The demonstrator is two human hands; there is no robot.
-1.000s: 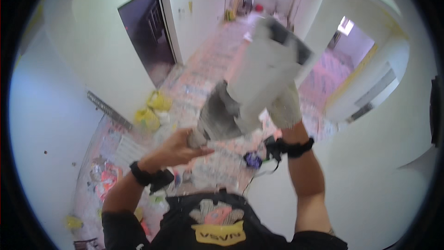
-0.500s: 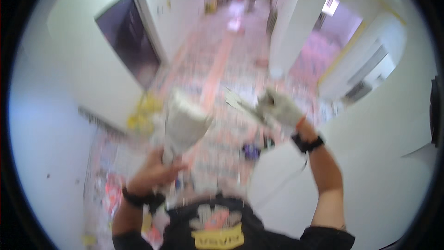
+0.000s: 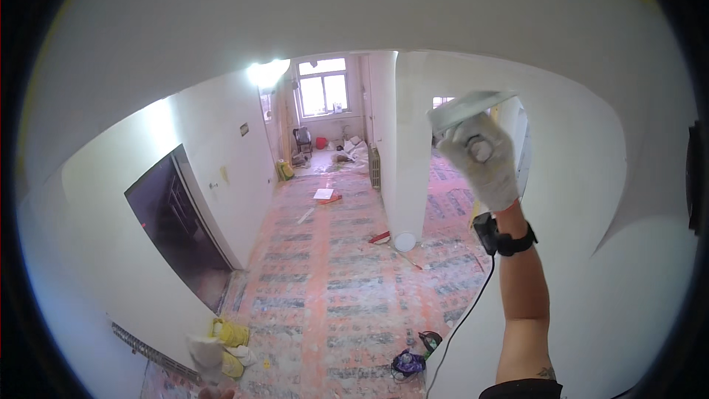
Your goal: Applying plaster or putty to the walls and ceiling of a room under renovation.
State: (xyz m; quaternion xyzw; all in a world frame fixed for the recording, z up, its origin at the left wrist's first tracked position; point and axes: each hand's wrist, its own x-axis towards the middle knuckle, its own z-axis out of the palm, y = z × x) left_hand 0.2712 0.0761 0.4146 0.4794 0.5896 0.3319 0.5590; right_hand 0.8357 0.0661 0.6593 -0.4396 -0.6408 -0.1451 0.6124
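**Holding the broad, pale-grey flat-bladed trowel (image 3: 467, 109) high: mind blade angle and wrist**

Trowel's up in front of me on the right, blade slightly tilted, near the curved white plaster arch (image 3: 354, 18). Can't tell if the edge touches it.

My right hand in its off-white fabric glove (image 3: 484, 166) is clenched round the trowel; a round end, probably the handle's, shows at the fist. For good work, I'd want a low blade angle, even pressure, wrist and forearm in line.

Left hand (image 3: 216, 394): only blurred fingertips at the lower edge, by a smeared whitish blade-like shape (image 3: 207, 352). Grip: can't tell. Best held level and clear of the yellow plastic bags (image 3: 235, 334).

Thin black cable (image 3: 464, 318) hangs from my right wrist; it could snag on a wide swing. Pink printed floor sheeting (image 3: 325, 325) below: watch footing.
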